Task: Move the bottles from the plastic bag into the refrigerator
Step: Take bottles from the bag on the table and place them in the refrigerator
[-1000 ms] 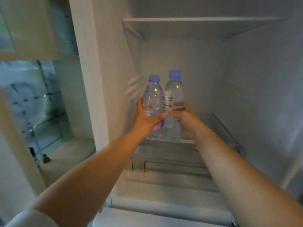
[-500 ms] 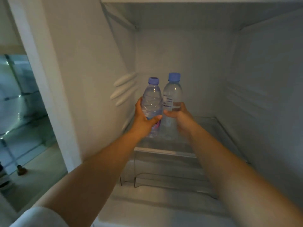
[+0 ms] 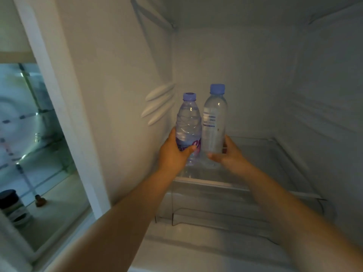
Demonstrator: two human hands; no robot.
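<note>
Reaching deep into the refrigerator (image 3: 245, 75), both hands are grasping one bottle each. The left hand (image 3: 173, 154) is wrapping its thumb and fingers round the lower part of the ribbed bottle (image 3: 189, 124), which is carrying a purple and pink label and a blue cap. The right hand (image 3: 228, 155) is curling round the lower part of the smooth bottle (image 3: 215, 122), whose thumb is crossing its front and whose white label is showing small print below a blue cap. Both bottles are standing upright, just beside each other, at the rear left corner of the glass shelf (image 3: 275, 163), close to the left wall. Whether their bases are already resting on the shelf is hard to tell, since the glass is reflecting them. Three raised ribs (image 3: 159, 103) are sitting on the left wall beside the ribbed bottle. Below the shelf's front edge a clear drawer (image 3: 225, 211) is showing. Outside, at the lower left, a dark-lidded jar (image 3: 11, 207) is standing.
</note>
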